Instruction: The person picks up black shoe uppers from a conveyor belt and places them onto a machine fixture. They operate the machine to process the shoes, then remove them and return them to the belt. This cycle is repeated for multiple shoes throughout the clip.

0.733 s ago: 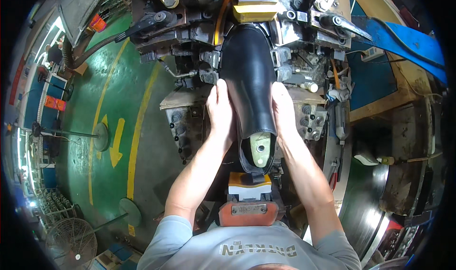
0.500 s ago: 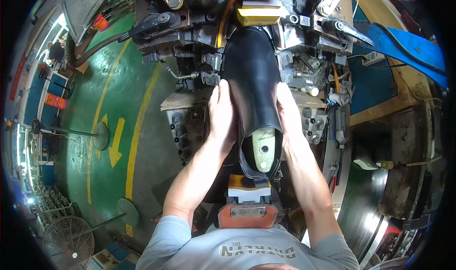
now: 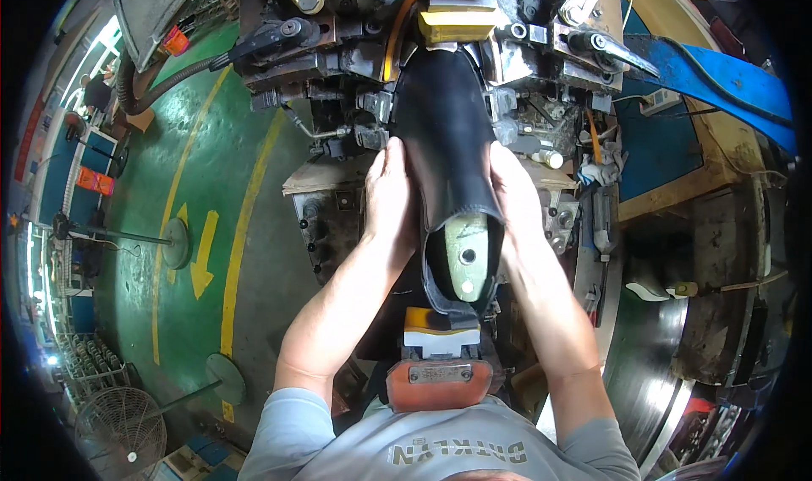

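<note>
A black leather shoe upper (image 3: 448,134) sits over a pale green shoe last (image 3: 466,261), its toe pointing away from me into a machine (image 3: 359,58). The last shows through the opening at the heel end, with a dark round hole in its top. My left hand (image 3: 392,195) presses along the upper's left side, fingers together and pointing forward. Along the right side lies my right hand (image 3: 514,189), so the upper is held between both palms. The fingertips curve partly out of sight against the leather. Beyond the toe is a yellow block (image 3: 457,26).
Metal clamps (image 3: 372,109) flank the toe. Close to my body, below the heel, is an orange-red pad (image 3: 440,385) on a bracket. A lever handle (image 3: 613,50) and a blue arm (image 3: 719,88) reach out at the right. A fan (image 3: 123,426) stands at lower left.
The view has shifted slightly. The heel end of the upper and the last sit a little farther forward, and both hands keep their hold on the sides.
</note>
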`<move>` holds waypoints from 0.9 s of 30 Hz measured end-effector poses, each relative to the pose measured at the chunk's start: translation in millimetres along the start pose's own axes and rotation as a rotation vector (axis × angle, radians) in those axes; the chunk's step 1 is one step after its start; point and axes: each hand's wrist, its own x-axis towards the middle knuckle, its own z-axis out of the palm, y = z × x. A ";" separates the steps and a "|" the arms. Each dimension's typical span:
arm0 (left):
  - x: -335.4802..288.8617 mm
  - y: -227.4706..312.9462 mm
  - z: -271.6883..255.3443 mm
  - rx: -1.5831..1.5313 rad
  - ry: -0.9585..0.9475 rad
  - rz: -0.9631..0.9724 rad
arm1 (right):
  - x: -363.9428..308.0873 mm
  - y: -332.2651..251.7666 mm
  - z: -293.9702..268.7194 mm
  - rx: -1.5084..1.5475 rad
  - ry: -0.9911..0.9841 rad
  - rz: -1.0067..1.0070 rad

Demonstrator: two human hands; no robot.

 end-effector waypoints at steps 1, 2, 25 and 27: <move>-2.9 0.7 0.2 0.073 0.075 0.009 | 1.1 6.7 0.5 -0.109 0.075 -0.076; 15.0 -17.5 -16.3 0.171 0.121 0.139 | 5.9 13.7 -3.9 -0.102 0.082 -0.081; 24.4 -53.1 -22.9 -0.021 0.207 0.448 | 22.7 29.8 -22.9 -0.222 0.178 -0.191; 22.9 -56.8 -27.0 0.008 0.215 0.430 | 12.4 28.9 -18.5 -0.184 0.227 -0.162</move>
